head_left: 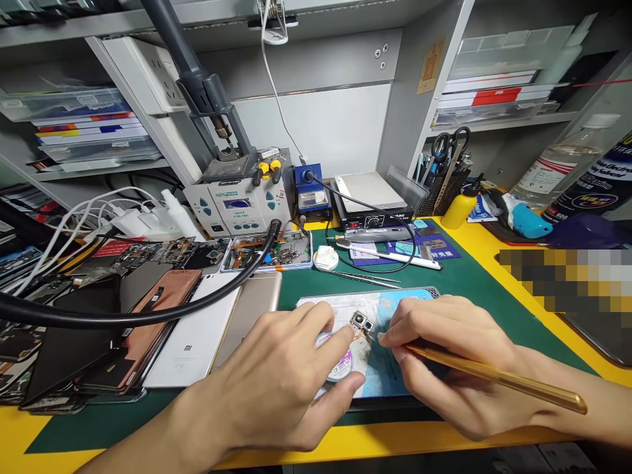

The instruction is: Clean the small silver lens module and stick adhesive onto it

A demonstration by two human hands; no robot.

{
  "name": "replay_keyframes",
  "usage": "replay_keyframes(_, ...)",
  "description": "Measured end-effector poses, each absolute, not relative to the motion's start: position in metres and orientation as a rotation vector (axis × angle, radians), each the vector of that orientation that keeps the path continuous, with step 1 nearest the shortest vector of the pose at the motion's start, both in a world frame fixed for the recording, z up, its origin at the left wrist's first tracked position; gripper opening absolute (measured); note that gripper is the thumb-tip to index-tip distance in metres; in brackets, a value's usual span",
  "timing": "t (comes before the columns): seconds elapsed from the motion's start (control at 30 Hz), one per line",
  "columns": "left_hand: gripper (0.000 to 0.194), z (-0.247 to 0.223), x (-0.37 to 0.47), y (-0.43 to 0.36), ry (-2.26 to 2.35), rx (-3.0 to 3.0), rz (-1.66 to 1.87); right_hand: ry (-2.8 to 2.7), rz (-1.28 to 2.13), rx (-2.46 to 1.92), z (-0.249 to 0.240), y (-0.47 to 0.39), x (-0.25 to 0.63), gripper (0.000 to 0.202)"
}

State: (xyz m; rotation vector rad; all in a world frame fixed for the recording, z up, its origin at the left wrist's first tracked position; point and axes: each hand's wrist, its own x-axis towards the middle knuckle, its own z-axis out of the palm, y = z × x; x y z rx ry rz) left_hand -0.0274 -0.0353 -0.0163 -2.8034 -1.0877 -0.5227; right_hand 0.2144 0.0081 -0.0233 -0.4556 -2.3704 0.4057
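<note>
My left hand is curled around a small round spool of desoldering braid, with a pink and white label. Its index fingertip reaches the lower edge of a small dual-lens phone camera module, which lies on the mat. Pinched like a pen in my right hand is a gold-handled craft knife; its working end, mostly behind the fingers, points at the module. A thin copper-coloured strand shows just below the module. Beneath both hands lies a white and blue work mat.
Phones and back covers are stacked at left, with a thick black hose arching over them. Behind stand a hot-air station and a heating plate. Tweezers and a white brush-like tool lie beyond the mat.
</note>
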Motion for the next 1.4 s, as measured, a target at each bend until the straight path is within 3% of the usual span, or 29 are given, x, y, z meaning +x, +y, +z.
replay_keyframes(1.4, 0.029, -0.0154, -0.0276, -0.0365, -1.089, -2.813, -0.526, -2.384, 0.392, -0.453, -0.0246, 0.0061, 0.2175, 0.025)
